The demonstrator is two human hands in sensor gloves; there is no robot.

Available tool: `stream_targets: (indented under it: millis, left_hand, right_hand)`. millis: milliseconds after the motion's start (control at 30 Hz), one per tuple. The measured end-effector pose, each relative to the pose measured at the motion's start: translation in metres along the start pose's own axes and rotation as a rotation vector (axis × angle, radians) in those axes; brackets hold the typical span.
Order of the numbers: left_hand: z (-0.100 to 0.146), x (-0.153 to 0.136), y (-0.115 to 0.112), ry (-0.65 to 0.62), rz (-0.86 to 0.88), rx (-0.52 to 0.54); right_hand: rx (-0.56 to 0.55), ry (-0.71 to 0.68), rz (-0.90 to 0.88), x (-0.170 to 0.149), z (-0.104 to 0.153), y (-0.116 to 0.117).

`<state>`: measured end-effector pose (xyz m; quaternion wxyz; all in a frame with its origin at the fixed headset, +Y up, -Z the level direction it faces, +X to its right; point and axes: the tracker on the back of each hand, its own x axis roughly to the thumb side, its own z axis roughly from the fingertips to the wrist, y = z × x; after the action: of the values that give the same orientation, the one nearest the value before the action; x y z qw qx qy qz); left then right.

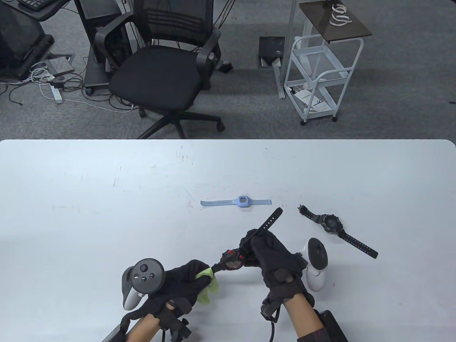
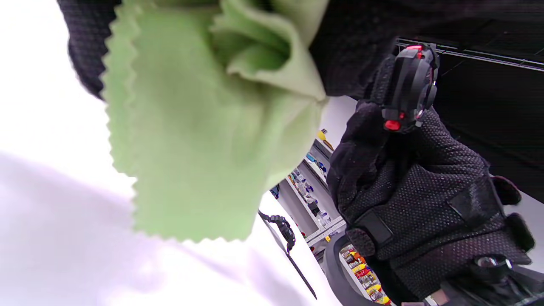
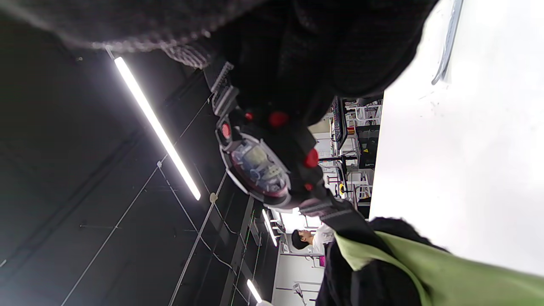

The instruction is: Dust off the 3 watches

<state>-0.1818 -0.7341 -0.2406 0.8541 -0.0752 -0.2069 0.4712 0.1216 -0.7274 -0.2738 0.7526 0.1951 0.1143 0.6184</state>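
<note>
My right hand (image 1: 258,249) grips a black watch with red buttons (image 1: 232,259) by the strap just above its face and holds it off the table; the far strap (image 1: 271,218) sticks up to the right. The same watch face (image 3: 259,170) shows in the right wrist view, and its case (image 2: 410,87) in the left wrist view. My left hand (image 1: 194,276) pinches a green cloth (image 1: 209,283) around the watch's lower strap. A light blue watch (image 1: 242,201) lies flat mid-table. A black watch (image 1: 333,225) lies to the right.
The white table (image 1: 89,213) runs wide on both sides of my hands. Beyond its far edge stand a black office chair (image 1: 164,71) and a white wire cart (image 1: 320,78). A person sits far off in the right wrist view.
</note>
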Motion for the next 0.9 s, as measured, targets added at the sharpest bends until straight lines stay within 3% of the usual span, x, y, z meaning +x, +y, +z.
stream_targets:
  millis: [400,767,900]
  left_hand:
    - [0.0003,0.004,0.0056,-0.024,-0.081,0.049]
    - [-0.0027,0.0028,0.0046,0.002,-0.063,0.021]
    - [-0.0026,0.0085,0.0074,-0.037,-0.182,0.029]
  right_hand:
    - [0.005,0.002,-0.029,-0.0014,0.0,-0.0016]
    - [0.002,-0.007,-0.033,-0.0001,-0.0001,-0.0011]
    - [0.005,-0.012,-0.033,-0.0003,-0.0002,-0.0006]
